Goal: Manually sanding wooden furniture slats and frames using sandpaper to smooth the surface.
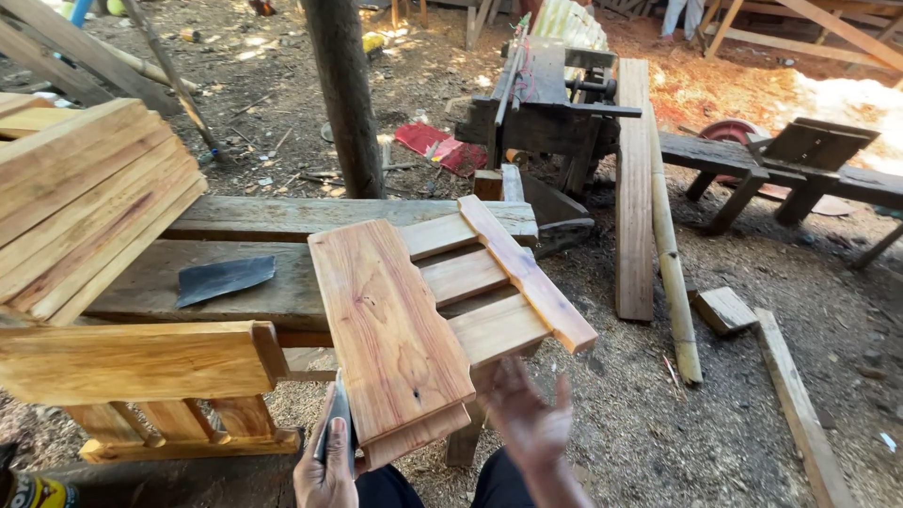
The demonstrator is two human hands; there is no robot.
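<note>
Fingers of the left hand (326, 466) pinch a dark tool (340, 420); right hand (529, 419) open, spread, free — beside the panel (433, 310) on the bench (235, 282). Steady panel first — judged.

Bright daylight, shaded foreground.
You get glare on the sawdust pile (847, 99) top right; your right hand (531, 419) blurs slightly, edges bend.

Both hands low in view — forearms barely shown.
Left hand (326, 467) closed in a grip; right hand (529, 415) open, fingers spread, blurred.
</note>
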